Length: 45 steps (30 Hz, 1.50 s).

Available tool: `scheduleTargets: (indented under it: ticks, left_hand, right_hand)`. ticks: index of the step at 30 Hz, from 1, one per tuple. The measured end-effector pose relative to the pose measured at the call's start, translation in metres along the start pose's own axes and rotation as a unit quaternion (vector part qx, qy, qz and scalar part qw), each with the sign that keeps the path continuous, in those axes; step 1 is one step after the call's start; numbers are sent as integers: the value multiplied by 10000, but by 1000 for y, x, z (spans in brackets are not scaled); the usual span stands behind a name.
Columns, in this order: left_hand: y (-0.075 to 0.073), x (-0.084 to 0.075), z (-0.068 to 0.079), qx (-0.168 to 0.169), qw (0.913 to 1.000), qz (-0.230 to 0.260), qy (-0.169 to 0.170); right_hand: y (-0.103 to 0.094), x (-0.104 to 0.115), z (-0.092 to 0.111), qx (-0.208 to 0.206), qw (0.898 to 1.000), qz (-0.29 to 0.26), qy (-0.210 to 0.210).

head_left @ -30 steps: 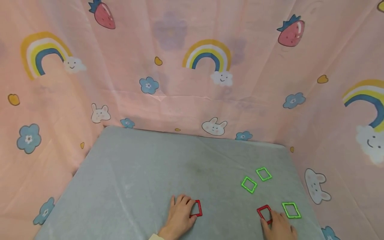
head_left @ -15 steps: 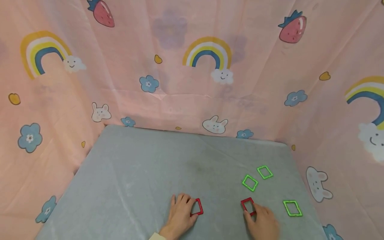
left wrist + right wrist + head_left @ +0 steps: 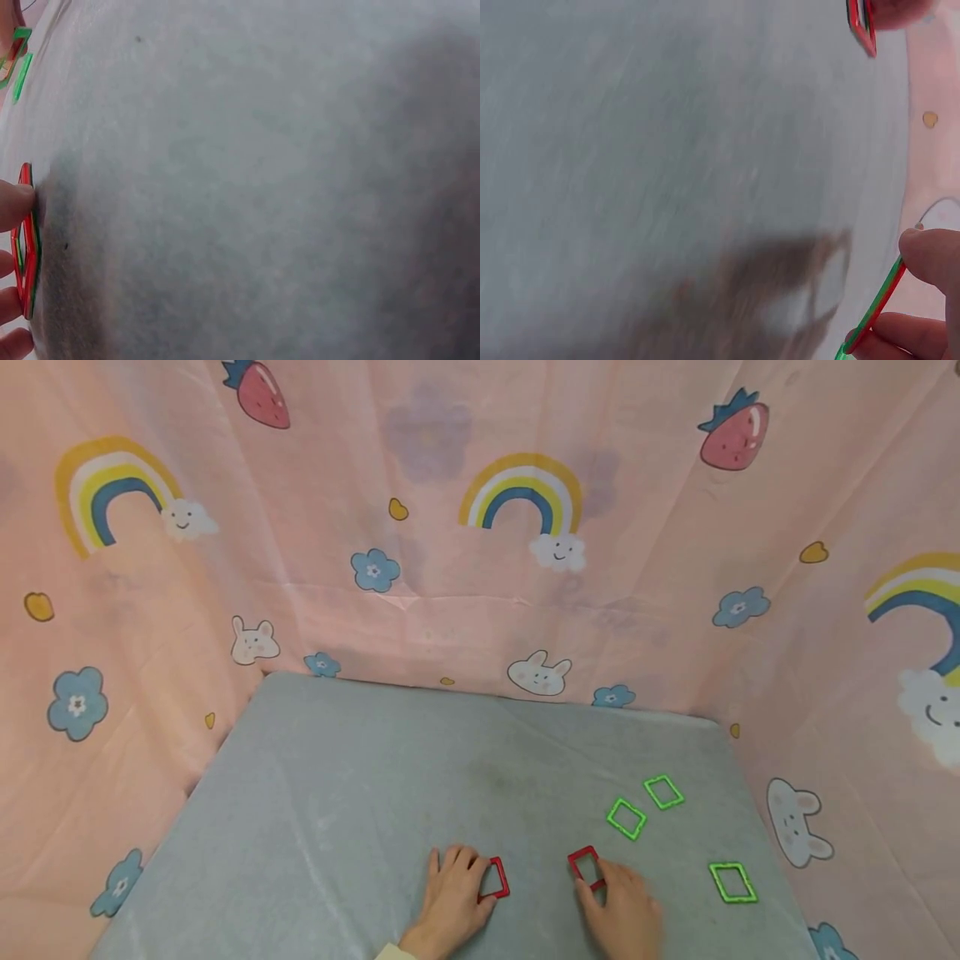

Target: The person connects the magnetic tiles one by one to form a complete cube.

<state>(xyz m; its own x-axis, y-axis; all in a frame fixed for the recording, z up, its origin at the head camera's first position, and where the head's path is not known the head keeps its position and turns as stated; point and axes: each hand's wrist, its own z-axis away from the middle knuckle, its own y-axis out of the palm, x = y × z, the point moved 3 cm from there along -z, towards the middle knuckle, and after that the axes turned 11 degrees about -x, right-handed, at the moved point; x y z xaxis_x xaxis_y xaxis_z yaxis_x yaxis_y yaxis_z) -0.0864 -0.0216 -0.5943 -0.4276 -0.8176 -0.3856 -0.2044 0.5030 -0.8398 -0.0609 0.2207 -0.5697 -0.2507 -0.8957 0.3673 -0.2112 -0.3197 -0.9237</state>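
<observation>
In the head view my left hand (image 3: pixel 452 897) rests on the grey cloth, pinching a thin red square frame (image 3: pixel 504 878) between thumb and fingers. The frame's left side is hidden by the fingers. To the right, my right hand (image 3: pixel 622 906) grips a second red square frame (image 3: pixel 581 853) by its right side. The right wrist view shows this frame tilted, clear of the cloth, with a shadow below; a green strip (image 3: pixel 889 281) runs along its edge. A gap separates the two red frames. Fingers (image 3: pixel 11 206) of the left hand touch their red frame in the left wrist view.
Two green square frames (image 3: pixel 634 808) lie close together beyond the right hand. Another green square frame (image 3: pixel 741 900) lies near the table's right edge. Pink printed curtain (image 3: pixel 465 635) stands along the back and sides of the grey table (image 3: pixel 337 793).
My right hand has moved left with its red frame, away from the green frame at the right and closer to the left hand. The left hand holds its place.
</observation>
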Motion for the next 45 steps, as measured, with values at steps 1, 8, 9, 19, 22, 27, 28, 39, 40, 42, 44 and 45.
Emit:
scheduleTargets:
  ticks: [1,8,9,19,22,27,28,39,40,42,44,45]
  left_hand:
    - [0,0,0,14,10000,-3,-11]
    - [-1,0,0,-4,10000,-65,5]
    - [-1,0,0,-7,10000,-75,15]
    - [-2,2,3,-106,9999,-103,70]
    - [-3,2,3,-245,9995,-124,145]
    - [-4,1,4,-312,9991,-198,215]
    - [-5,1,4,-290,9992,-198,206]
    - [-6,2,3,-238,9995,-171,133]
    - [-6,2,3,-278,9993,-177,151]
    - [-6,2,3,-337,9991,-175,181]
    - [-6,3,3,-371,9990,-164,202]
    - [-6,3,3,-382,9989,-163,209]
  right_hand:
    - [1,3,0,1,10000,4,-36]
    - [9,26,4,-137,9996,-91,-251]
    - [9,29,4,-142,9995,-115,-256]
    - [19,50,6,16,9996,-163,-247]
    - [22,54,8,-43,9993,-221,-282]
    - [26,60,11,-9,9990,-361,-276]
    - [27,62,12,15,9989,-397,-264]
    - [31,73,11,299,9954,-904,124]
    - [31,73,11,296,9947,-974,137]
    - [32,74,10,304,9935,-1083,152]
    - [32,74,9,293,9926,-1168,131]
    - [32,74,9,285,9921,-1213,119]
